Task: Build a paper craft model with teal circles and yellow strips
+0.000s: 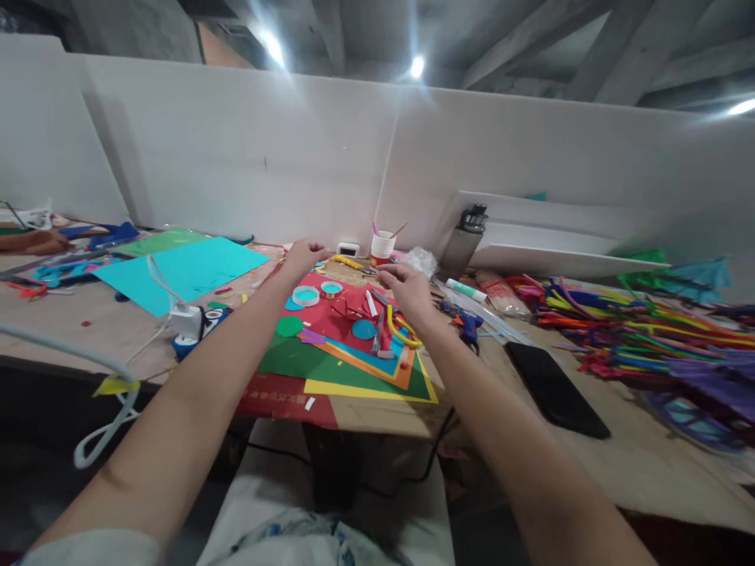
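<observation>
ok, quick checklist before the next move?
1. Left hand and right hand apart: ok, a gap between them.
2. Left fingertips empty: cannot tell, too small to see.
3. Paper cup upright: ok, thin sticks standing in it.
4. Red sheet bare: not ok, blue disc and other loose pieces on it.
5. Black phone off the coloured sheets: ok, lies well to their right.

- My left hand (305,255), right hand (406,292) and forearms (230,346) are bare.
- I see a pale fabric sleeve (94,549) on the left arm (171,440).
- My whitish fabric garment (312,541) has blurred blue-green patterning.
</observation>
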### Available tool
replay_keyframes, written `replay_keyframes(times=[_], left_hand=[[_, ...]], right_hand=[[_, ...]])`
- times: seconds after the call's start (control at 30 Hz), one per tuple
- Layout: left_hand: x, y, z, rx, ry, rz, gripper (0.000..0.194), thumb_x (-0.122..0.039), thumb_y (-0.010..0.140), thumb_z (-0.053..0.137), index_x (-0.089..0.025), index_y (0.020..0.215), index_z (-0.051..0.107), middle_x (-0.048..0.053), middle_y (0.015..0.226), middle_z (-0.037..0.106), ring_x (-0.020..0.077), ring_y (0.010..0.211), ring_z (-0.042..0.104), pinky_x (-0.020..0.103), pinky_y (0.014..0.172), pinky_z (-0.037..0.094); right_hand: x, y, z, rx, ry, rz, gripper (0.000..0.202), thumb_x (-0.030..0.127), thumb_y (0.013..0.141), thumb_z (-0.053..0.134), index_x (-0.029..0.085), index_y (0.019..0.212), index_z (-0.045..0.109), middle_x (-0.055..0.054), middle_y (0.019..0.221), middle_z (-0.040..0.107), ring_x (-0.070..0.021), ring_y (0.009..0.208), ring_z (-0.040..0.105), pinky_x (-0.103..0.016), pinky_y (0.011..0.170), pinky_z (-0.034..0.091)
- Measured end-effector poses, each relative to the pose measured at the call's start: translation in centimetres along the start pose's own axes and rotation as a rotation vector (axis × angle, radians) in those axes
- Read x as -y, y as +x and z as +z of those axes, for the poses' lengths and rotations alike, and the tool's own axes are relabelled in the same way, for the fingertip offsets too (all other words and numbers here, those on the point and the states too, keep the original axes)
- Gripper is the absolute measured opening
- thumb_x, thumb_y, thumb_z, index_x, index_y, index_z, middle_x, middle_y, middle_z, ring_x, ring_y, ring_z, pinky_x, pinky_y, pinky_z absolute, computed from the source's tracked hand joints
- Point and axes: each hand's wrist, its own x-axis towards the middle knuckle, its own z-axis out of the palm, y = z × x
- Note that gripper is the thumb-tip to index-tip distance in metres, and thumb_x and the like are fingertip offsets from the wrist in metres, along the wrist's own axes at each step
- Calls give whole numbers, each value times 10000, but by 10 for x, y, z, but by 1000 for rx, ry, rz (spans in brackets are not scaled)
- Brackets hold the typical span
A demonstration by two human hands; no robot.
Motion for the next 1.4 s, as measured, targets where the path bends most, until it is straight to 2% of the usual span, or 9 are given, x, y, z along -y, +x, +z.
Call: replay_keyframes(times=[0.1,0.27,0.5,0.67,0.87,1.0,1.13,1.23,1.4], left_hand=[[-17,-22,20,158,-88,82,255,-349,725,670,-138,861,716,30,724,679,115,648,550,245,622,407],[-39,-56,48,319,-106,137,206,-334,746,664,-138,800,692,21,690,649,101,614,534,241,613,425],[-32,-73,52,342,-186,129,301,-422,755,685,-141,700,589,3,640,594,90,597,521,231,591,417],[-42,-78,56,402,-327,133,291,-379,752,703,-124,877,639,26,754,646,100,655,572,256,651,465],[-47,-81,51,300,-237,142,140,-257,748,683,-121,779,689,16,664,635,91,612,559,243,629,454],[-38,-75,49,234,-216,35,107,-212,756,660,-131,796,717,24,652,651,95,595,568,243,612,458],[-33,-68,49,190,-333,-26,65,-137,766,618,-130,774,682,25,658,657,91,592,587,254,649,490],[-30,-64,48,159,-368,-10,69,-106,764,594,-138,764,655,15,656,643,84,589,569,255,661,492],[-16,-51,37,8,-89,31,175,-130,709,641,-153,876,689,63,883,708,137,759,625,292,751,493]], right_hand=[[-9,-11,-2,-73,134,78,359,358,663,681,135,942,722,-36,796,707,-125,661,577,-264,651,473],[-20,-7,-14,-125,210,47,309,388,672,674,155,873,697,6,753,653,-88,582,510,-241,595,440],[-18,-4,-18,-71,204,61,255,382,688,667,160,813,661,34,692,607,-80,540,517,-231,559,428],[-12,-15,-10,45,261,68,221,311,688,683,169,854,713,2,760,683,-105,639,595,-262,668,499],[-15,-19,-5,140,293,40,236,264,712,634,193,909,742,-21,849,722,-141,747,647,-340,826,524],[-12,-23,-4,231,163,-28,326,259,744,594,227,1035,737,-21,983,729,-177,888,650,-350,858,507],[-5,-28,-3,301,55,-123,401,272,779,574,253,1159,699,-12,1039,719,-186,953,633,-340,868,489],[-1,-27,-7,234,67,-119,374,309,773,602,212,1121,702,-32,1003,718,-169,874,625,-325,826,491],[-2,-11,-30,-94,19,-105,204,314,767,596,172,875,696,-19,796,667,-125,668,547,-270,662,460]])
